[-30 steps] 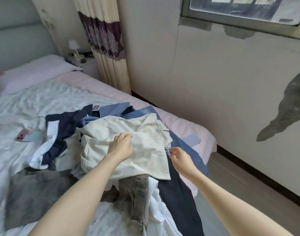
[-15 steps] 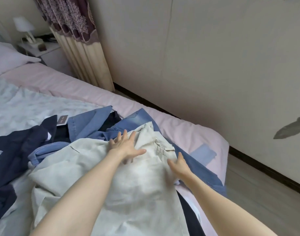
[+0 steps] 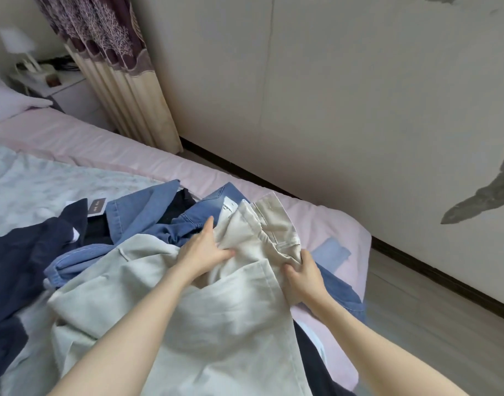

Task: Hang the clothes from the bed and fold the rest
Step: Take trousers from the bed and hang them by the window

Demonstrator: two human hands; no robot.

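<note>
Cream trousers [image 3: 216, 310] lie on top of a heap of clothes on the bed [image 3: 102, 150]. My left hand [image 3: 203, 251] grips a fold of the cream cloth near the waistband, thumb pressed into it. My right hand [image 3: 303, 277] pinches the waistband's right edge. Under the trousers lie blue denim garments [image 3: 148, 218] and a dark navy garment [image 3: 25, 252] to the left.
The bed's pink edge [image 3: 339, 224] runs along a narrow strip of wooden floor [image 3: 431, 315] beside the wall. A curtain [image 3: 122, 78] hangs at the back, with a white nightstand [image 3: 70, 90] and lamp [image 3: 16, 44] next to a pillow [image 3: 5, 101].
Both hands have gone from lying flat on the cream trousers to gripping the cloth at the waistband, which is now bunched and lifted. The view has moved closer.
</note>
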